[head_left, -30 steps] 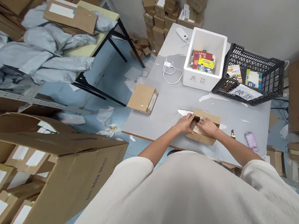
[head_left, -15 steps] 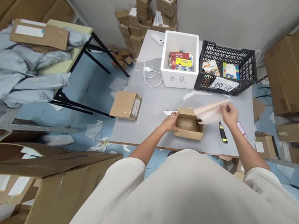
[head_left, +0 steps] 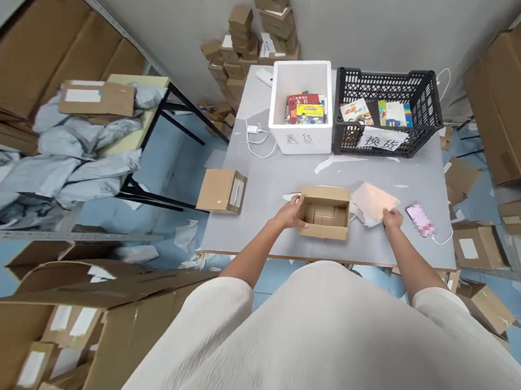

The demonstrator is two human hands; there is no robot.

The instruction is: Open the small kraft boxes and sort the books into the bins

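Cardboard-brown, a closed carton (head_left: 221, 190) stands near the left edge of the tabletop (head_left: 261, 227). Near the front edge, the left hand (head_left: 291, 214) holds an open box (head_left: 325, 215), fingers on its left wall; beside it a pale sheet (head_left: 372, 203) is pinched in the fingers of the right hand (head_left: 392, 219).
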